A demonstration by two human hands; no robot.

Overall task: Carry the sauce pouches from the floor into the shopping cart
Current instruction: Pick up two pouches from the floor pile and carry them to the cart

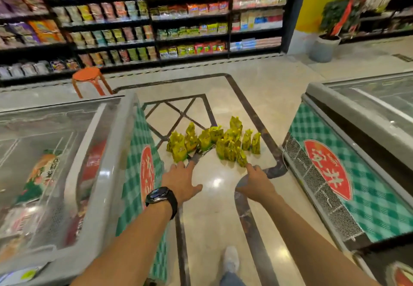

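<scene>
A glass-topped chest freezer with a grey rim (pixel 116 142) fills the left side, its end panel covered in green and white check with a red oval label. Behind it a round orange stool (pixel 88 74) stands on the floor, in front of tall dark shelves (pixel 143 24) packed with rows of colourful packets. A person's left hand (pixel 181 182), with a black wristwatch (pixel 159 195) on the wrist, reaches forward and down. Its fingers (pixel 176 167) are spread wide and hold nothing. Just beyond it, a cluster of yellow-green sauce pouches (pixel 214 142) stands upright on the glossy beige tiled floor (pixel 214 207), between the two freezers. The right hand (pixel 257 183) also reaches out with nothing in it, thumb out to the side. Its index finger (pixel 250 168) stretches to the nearest pouch, though whether it touches cannot be told. A white shoe (pixel 231 260) shows at the bottom edge. On the right stands a second grey-rimmed chest freezer (pixel 348 107) with the same check panel and red label. Far behind it sits a green plant in a grey pot (pixel 324 48).
</scene>
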